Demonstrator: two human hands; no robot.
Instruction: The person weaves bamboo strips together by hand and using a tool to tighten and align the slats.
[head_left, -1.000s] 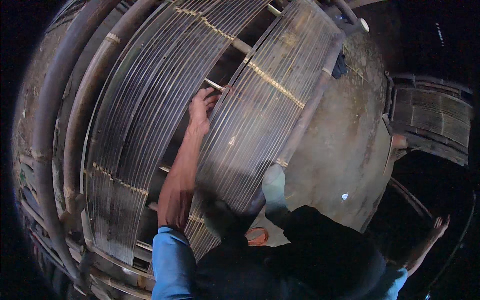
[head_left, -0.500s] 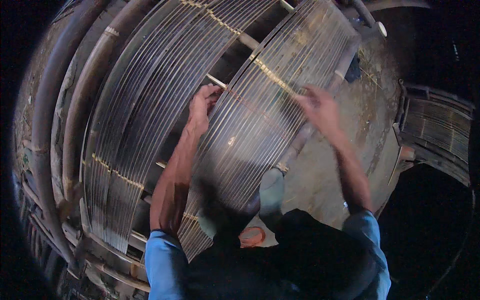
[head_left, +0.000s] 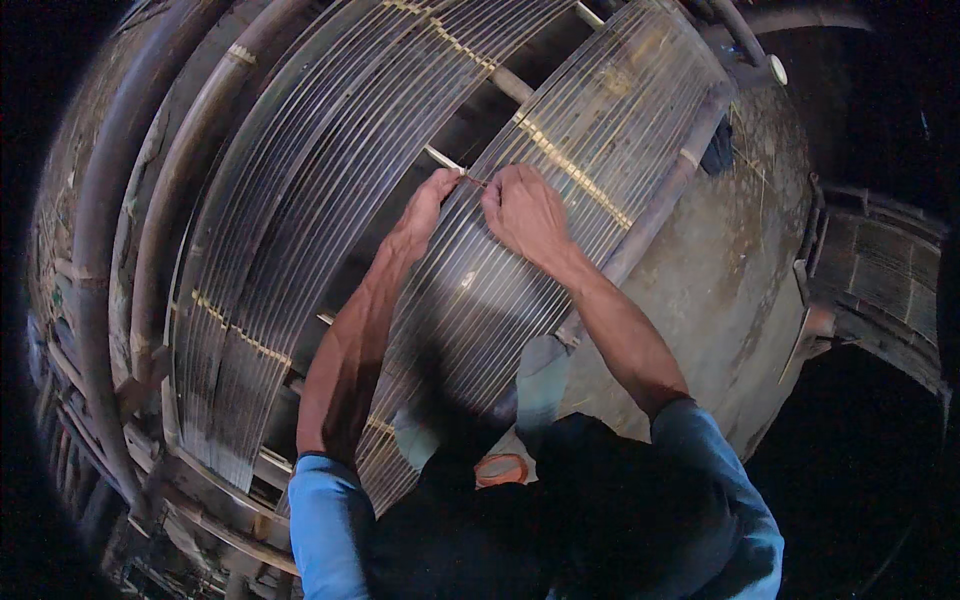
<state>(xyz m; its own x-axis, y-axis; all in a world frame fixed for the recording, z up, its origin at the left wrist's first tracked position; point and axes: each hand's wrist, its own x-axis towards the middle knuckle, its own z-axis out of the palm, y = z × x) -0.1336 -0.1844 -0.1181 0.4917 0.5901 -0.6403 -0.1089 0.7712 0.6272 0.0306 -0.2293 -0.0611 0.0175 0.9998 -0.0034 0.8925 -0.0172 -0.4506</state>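
Note:
My left hand [head_left: 425,213] is at the inner edge of the right-hand panel of thin slats [head_left: 520,285], its fingers pinched at the tip of a pale wooden crosspiece [head_left: 443,158]. Between my two hands runs a short stretch of thin reddish cord [head_left: 477,182]. My right hand [head_left: 530,212] is closed on that cord, knuckles up, just above the slats. The fingertips of both hands are partly hidden. Beside this panel, across a dark gap, lies a second slatted panel [head_left: 330,150] with yellowish bindings across it.
Thick bamboo poles [head_left: 165,200] curve along the left. A round pole [head_left: 640,235] borders the right-hand panel, with a bare earthen floor [head_left: 715,300] beyond. An orange coil [head_left: 500,470] lies near my feet. Another slatted frame [head_left: 880,260] stands far right.
My right hand has come left across the slats to beside my left hand, closing on the cord. The cord that trailed over the slats is now short between my hands.

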